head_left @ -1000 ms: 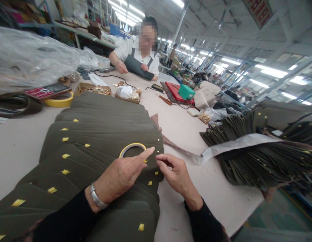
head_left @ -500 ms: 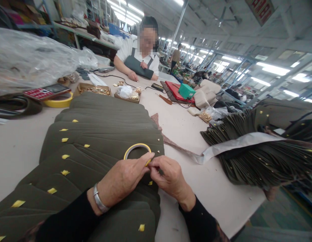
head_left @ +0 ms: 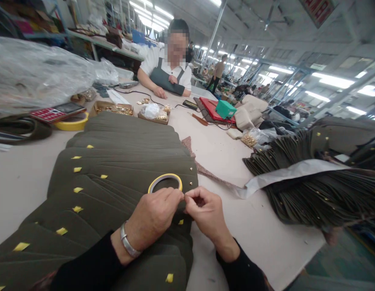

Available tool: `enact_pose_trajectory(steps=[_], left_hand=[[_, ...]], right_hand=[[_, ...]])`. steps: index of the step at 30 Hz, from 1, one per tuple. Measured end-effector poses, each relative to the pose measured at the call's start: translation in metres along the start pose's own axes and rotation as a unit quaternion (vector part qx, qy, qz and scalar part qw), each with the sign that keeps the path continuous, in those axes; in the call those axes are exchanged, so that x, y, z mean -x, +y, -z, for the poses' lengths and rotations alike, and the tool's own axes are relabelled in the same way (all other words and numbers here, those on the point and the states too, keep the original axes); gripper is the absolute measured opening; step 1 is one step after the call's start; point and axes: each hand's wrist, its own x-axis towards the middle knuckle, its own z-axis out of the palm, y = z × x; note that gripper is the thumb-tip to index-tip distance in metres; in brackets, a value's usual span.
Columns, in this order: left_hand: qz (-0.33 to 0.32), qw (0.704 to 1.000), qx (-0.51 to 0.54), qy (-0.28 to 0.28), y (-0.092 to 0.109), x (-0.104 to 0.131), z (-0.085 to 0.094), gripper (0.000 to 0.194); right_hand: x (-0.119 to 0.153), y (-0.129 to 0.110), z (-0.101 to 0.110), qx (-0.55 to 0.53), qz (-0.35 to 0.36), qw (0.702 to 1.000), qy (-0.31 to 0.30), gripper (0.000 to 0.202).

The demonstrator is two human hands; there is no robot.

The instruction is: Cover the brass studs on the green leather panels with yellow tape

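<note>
A fanned row of olive-green fabric panels (head_left: 121,161) lies on the table, many with small yellow tape squares (head_left: 77,189) stuck on them. A thin roll of yellow tape (head_left: 165,178) rests on the near panels. My left hand (head_left: 155,216) holds the roll at its near edge, fingers closed on it. My right hand (head_left: 205,212) meets the left at the roll's edge, thumb and forefinger pinched together on the tape end.
A thick stack of olive panels (head_left: 311,186) lies at the right under a grey sheet. A co-worker (head_left: 167,68) sits at the far end. Boxes of gold hardware (head_left: 114,108), a wide yellow tape roll (head_left: 70,123), a phone (head_left: 57,111) and plastic bags (head_left: 38,72) stand at the left.
My left forefinger was stretched out over the roll; now both hands have closed together at the roll's near edge, fingertips pinching. The co-worker's hand moved on the table.
</note>
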Motion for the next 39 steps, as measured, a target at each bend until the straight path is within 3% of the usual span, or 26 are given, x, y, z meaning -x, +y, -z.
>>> enact_pose_trajectory(steps=[2,4,7,10,14,20,24,27,29,31,34,37,39], left_hand=[[-0.011,0.999,0.013,0.033,0.005,0.0,0.0,0.013],[-0.009,0.999,0.015,0.03,0.009,0.001,-0.001,0.01],[0.029,0.997,-0.036,-0.068,0.01,0.002,-0.004,0.009],[0.073,0.976,-0.081,-0.187,0.006,0.0,-0.007,0.012],[0.091,0.963,-0.08,-0.24,0.004,-0.002,-0.008,0.013],[0.105,0.958,-0.078,-0.257,0.007,-0.002,-0.007,0.012],[0.111,0.956,-0.079,-0.259,0.008,-0.002,-0.006,0.014],[0.114,0.957,-0.079,-0.255,0.008,-0.001,-0.005,0.015],[0.114,0.958,-0.078,-0.252,0.009,-0.001,-0.005,0.016],[0.113,0.959,-0.074,-0.25,0.009,-0.001,-0.005,0.016],[0.113,0.96,-0.07,-0.245,0.008,-0.001,-0.005,0.015],[0.107,0.962,-0.072,-0.239,0.007,0.001,-0.005,0.015],[0.1,0.963,-0.077,-0.238,0.006,0.002,-0.005,0.014]], right_hand=[[-0.006,0.007,0.001,-0.082,-0.103,0.991,0.003,0.009],[-0.015,0.019,0.006,-0.128,-0.156,0.979,0.017,0.017],[-0.027,0.038,0.017,-0.142,-0.169,0.975,0.013,0.03],[-0.033,0.05,0.025,-0.118,-0.142,0.982,-0.028,0.031],[-0.035,0.052,0.024,-0.017,-0.091,0.993,-0.067,0.021],[-0.037,0.042,0.014,0.18,0.038,0.981,-0.061,0.013],[-0.038,0.043,0.012,0.234,0.051,0.969,-0.055,0.009],[-0.036,0.045,0.019,0.25,0.042,0.967,-0.029,0.029],[-0.033,0.045,0.026,0.264,0.087,0.96,-0.016,0.024],[-0.031,0.045,0.032,0.291,0.175,0.94,-0.032,0.011],[-0.03,0.044,0.035,0.347,0.272,0.892,-0.104,0.019],[-0.034,0.041,0.029,0.404,0.27,0.859,-0.158,0.019],[-0.039,0.039,0.022,0.426,0.224,0.861,-0.167,0.017]])
